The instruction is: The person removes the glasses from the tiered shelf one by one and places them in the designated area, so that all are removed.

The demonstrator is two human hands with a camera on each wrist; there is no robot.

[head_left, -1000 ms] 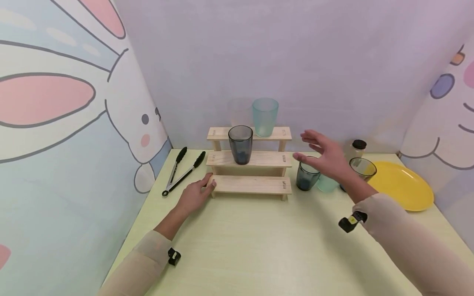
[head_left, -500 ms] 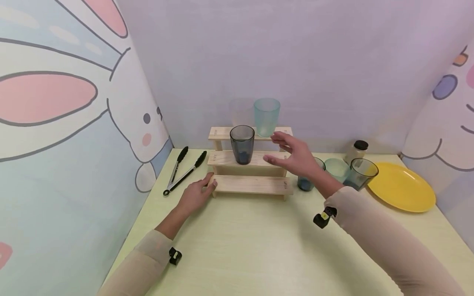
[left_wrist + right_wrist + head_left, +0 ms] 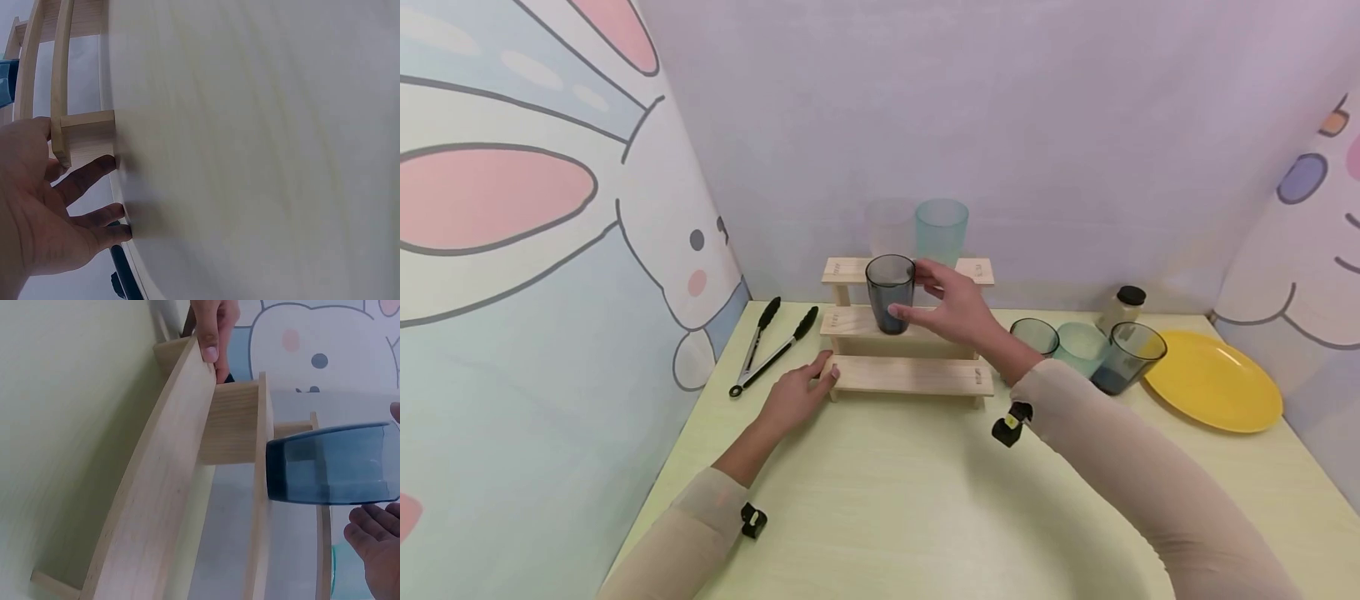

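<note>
"Glass (image 3: 890, 292) first, the dark one: where does it stand?"

"Upright on the middle step (image 3: 848, 321) of the wooden rack (image 3: 925, 375), long axis vertical. The right hand (image 3: 951, 307) is nearer: from it the glass lies at nine o'clock, just beside; from the left hand (image 3: 795, 395), between one and two, well apart."

"And the hands?"

"Right one spread about the glass's three o'clock side, contact unclear. Left one pinches the bottom step (image 3: 880, 373) at its nine o'clock end."
</note>
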